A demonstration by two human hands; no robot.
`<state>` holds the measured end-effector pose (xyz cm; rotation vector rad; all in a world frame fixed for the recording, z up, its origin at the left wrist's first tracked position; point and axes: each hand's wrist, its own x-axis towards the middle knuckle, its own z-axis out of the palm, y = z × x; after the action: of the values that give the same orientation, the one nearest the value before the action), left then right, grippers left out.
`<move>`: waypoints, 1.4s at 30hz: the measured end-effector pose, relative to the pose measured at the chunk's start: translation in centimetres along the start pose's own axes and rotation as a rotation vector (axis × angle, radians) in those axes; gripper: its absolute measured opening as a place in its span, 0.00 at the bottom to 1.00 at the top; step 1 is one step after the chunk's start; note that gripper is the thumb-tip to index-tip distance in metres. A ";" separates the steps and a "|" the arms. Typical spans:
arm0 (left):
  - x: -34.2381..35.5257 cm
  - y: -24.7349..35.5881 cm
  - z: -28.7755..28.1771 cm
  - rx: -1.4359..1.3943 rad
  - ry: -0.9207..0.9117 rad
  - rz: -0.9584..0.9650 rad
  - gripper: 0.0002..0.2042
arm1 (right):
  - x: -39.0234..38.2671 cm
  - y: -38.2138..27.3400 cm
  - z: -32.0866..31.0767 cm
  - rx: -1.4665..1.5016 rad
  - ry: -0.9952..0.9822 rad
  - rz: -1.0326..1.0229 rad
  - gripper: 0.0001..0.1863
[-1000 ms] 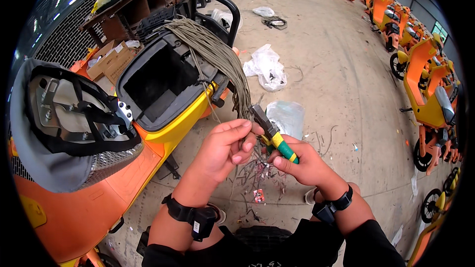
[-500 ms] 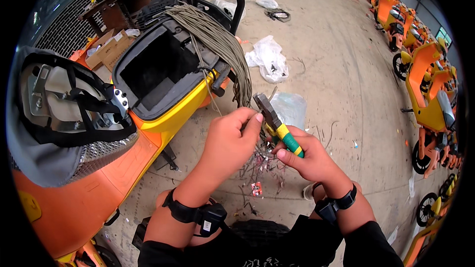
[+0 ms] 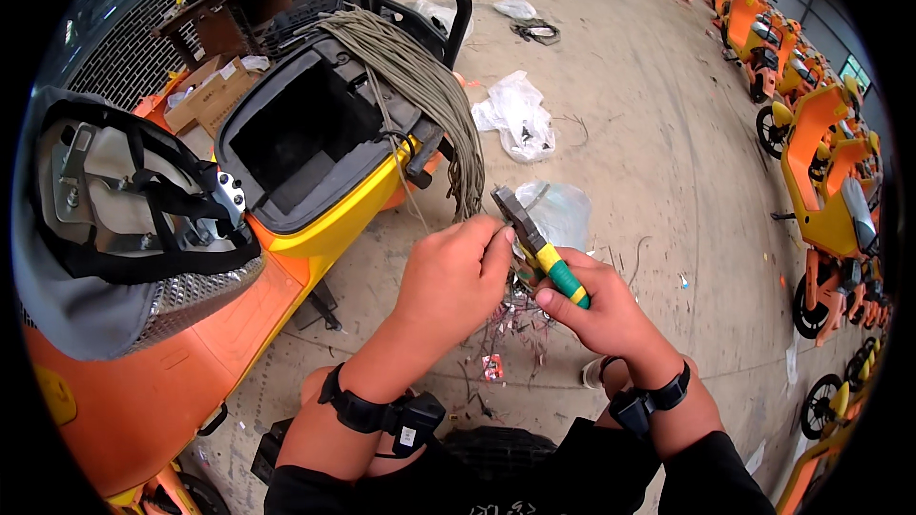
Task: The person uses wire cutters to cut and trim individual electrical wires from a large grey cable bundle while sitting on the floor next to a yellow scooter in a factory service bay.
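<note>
In my right hand (image 3: 596, 300) is a pair of pliers (image 3: 534, 243) with green and yellow handles, its dark metal jaws pointing up and left. My left hand (image 3: 450, 272) is closed in a pinch beside the jaws. A thin wire (image 3: 507, 229) shows at its fingertips, mostly hidden by the fingers. Behind my left hand hangs a thick bundle of grey-brown cables (image 3: 420, 76), draped over the back of a yellow and orange scooter (image 3: 334, 200). A short thin strip (image 3: 540, 195) shows just past the jaws; whether it is loose I cannot tell.
The scooter's dark storage bin (image 3: 305, 124) stands uncovered, its upturned grey seat (image 3: 124, 219) at left. Wire scraps (image 3: 515, 324) litter the floor below my hands. Plastic bags (image 3: 518, 114) lie ahead, a cardboard box (image 3: 215, 95) behind the scooter. Rows of parked scooters (image 3: 821, 181) line the right.
The pliers and both hands have shifted slightly down and right. The strip that stuck up above the jaws now shows lower and to their right.
</note>
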<state>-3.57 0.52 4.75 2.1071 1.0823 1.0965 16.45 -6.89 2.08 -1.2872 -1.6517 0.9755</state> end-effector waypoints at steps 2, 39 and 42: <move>0.0 0.1 0.1 -0.024 -0.010 -0.034 0.07 | -0.2 -0.3 0.0 0.018 0.002 0.051 0.15; 0.6 -0.8 2.1 -0.152 -0.298 -0.163 0.09 | -2.1 0.5 -1.8 -0.232 0.051 0.090 0.23; 0.6 -0.6 2.8 0.200 -0.174 0.125 0.08 | -2.2 0.0 -1.9 -0.225 0.067 0.134 0.24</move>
<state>-1.29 1.11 3.10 2.4058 1.0248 0.8707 18.54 -8.91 2.45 -1.5807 -1.6765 0.8321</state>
